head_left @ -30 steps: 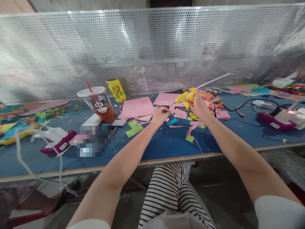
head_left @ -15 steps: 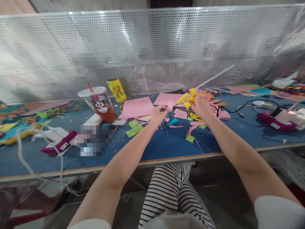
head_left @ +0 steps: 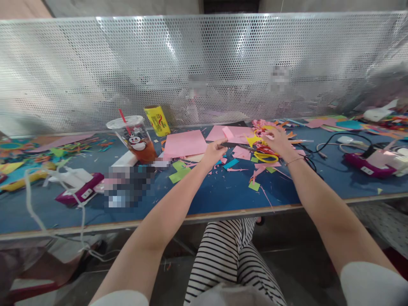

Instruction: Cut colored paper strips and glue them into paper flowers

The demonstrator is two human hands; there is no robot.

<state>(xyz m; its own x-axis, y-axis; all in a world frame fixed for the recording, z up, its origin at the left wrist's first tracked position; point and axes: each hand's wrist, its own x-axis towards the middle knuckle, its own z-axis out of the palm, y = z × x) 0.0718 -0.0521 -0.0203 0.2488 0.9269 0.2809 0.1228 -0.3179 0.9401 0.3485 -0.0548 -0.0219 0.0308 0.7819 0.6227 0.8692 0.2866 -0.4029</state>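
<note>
My left hand point(head_left: 215, 154) is closed in a pinch at a small pink paper strip point(head_left: 227, 133), which stands up from the fingertips. My right hand point(head_left: 276, 140) reaches over the heap of paper scraps, its fingers curled beside a pointed yellow piece point(head_left: 253, 141); what lies between them is hidden. Yellow-handled scissors point(head_left: 266, 158) lie below that hand. A clear glue stick point(head_left: 302, 141) sticks out to the right of it, while the glue gun's body is mostly covered. Pink scraps point(head_left: 241, 152) lie between my hands.
Pink sheets point(head_left: 185, 143) lie behind my left hand. A drink cup point(head_left: 137, 138) with a red straw and a yellow packet point(head_left: 157, 120) stand to the left. Purple power strips point(head_left: 81, 190) with cables sit at both sides. A perforated metal screen point(head_left: 223, 55) closes off the back.
The glue gun has come down from its raised, tilted position, its stick now lying low at the right. My right hand has moved slightly right. The pink strip is slightly higher.
</note>
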